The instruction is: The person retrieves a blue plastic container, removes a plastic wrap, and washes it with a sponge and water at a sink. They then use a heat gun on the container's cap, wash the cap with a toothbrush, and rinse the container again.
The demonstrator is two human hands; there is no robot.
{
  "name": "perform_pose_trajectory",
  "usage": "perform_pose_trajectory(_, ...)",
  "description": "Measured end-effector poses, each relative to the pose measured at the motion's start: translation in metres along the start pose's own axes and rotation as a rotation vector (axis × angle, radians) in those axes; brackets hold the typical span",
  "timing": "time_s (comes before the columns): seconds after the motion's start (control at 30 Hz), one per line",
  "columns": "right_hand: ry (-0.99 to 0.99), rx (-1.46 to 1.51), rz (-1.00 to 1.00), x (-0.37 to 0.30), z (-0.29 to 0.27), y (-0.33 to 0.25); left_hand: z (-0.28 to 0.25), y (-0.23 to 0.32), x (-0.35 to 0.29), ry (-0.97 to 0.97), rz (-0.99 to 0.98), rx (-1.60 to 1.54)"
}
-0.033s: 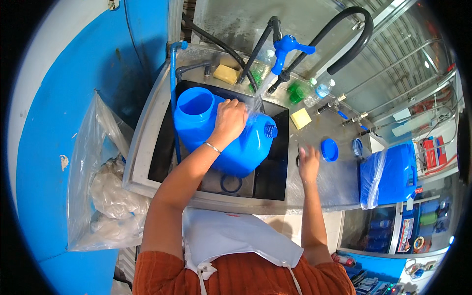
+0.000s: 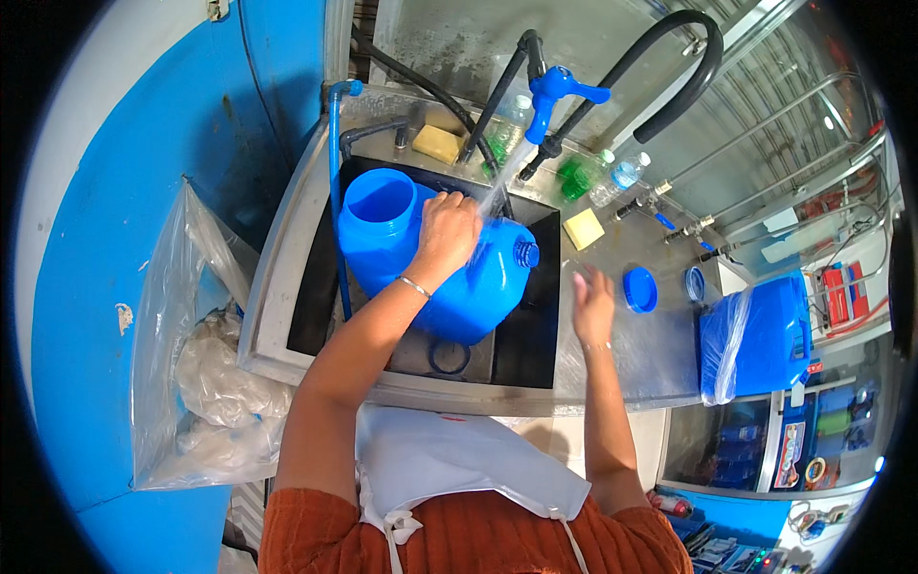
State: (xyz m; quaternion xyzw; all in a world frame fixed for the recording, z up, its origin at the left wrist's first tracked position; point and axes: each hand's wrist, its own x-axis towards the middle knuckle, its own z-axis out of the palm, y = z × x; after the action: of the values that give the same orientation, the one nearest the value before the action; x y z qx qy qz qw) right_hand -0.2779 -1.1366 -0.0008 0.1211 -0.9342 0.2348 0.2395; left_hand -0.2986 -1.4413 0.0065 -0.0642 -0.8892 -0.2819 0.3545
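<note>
A large blue plastic jug (image 2: 473, 301) lies tilted in the steel sink (image 2: 263, 335), its wide mouth uncovered at the left and a small cap (image 2: 527, 253) screwed on at the right. My left hand (image 2: 448, 230) is closed round the jug's handle, which it mostly hides. Water (image 2: 499, 189) streams from the blue-handled tap (image 2: 559, 96) onto the jug beside that hand. Over the steel counter (image 2: 626, 349), right of the sink, my right hand (image 2: 594, 304) hangs with fingers loosely apart and nothing visible in them. A round blue lid (image 2: 640, 289) lies close by it.
A blue ring (image 2: 695, 284) and another blue jug (image 2: 760, 335), partly wrapped in clear plastic, sit at the right. Yellow sponges (image 2: 582, 231) and plastic bottles (image 2: 620, 182) line the back. A black hose (image 2: 710, 67) arches above. At left hangs a clear bag (image 2: 225, 383).
My right hand has lifted slightly away from the counter, up and a little to the left. The left hand and the jug stay in place, with water still running.
</note>
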Motion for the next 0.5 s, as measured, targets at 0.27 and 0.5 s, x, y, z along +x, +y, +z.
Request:
perform_pose_trajectory(0.27,-0.361,0.153,-0.036,0.059,0.033,-0.128,-0.006,-0.024,0.001,0.029,-0.077,0.082)
perform_pose_trajectory(0.5,-0.498,0.149,-0.272,0.074,0.044,-0.160,-0.020,-0.068,-0.004,0.031,-0.162,0.108)
